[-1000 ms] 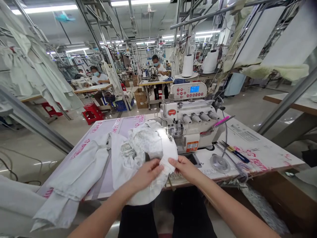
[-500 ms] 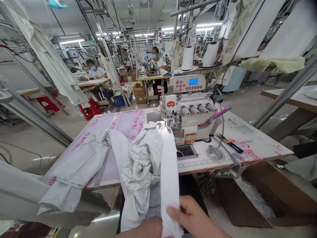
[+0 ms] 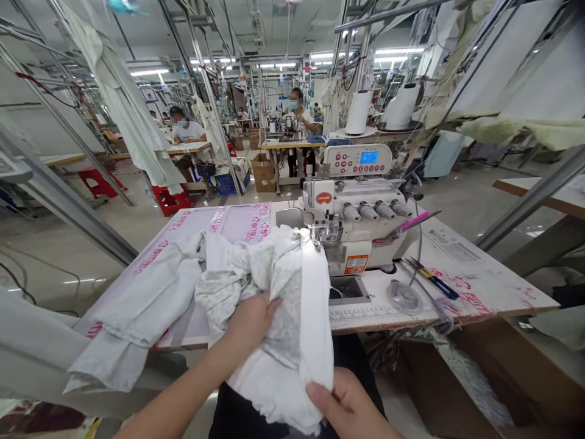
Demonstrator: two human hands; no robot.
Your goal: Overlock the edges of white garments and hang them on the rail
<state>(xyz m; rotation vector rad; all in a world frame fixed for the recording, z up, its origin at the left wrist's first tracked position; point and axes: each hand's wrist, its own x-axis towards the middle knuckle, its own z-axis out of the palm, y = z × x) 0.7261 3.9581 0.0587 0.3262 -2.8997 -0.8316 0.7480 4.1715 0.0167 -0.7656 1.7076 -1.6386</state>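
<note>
Factory sewing table (image 3: 457, 256): left hand (image 3: 249, 323) is clutching soft, light, white crumpled fabric (image 3: 278, 292); right hand (image 3: 351, 405), at 5 o'clock, is pinching its limp hem, likely the surest hold.

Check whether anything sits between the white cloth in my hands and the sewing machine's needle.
Nothing visible does. The white cloth already runs up to the sewing machine; the left hand and right hand hold it directly.

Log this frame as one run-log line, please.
left hand: grip on white garment | right hand: pinching its lower edge | garment's top end at overlock machine | more cloth on left of table
</note>
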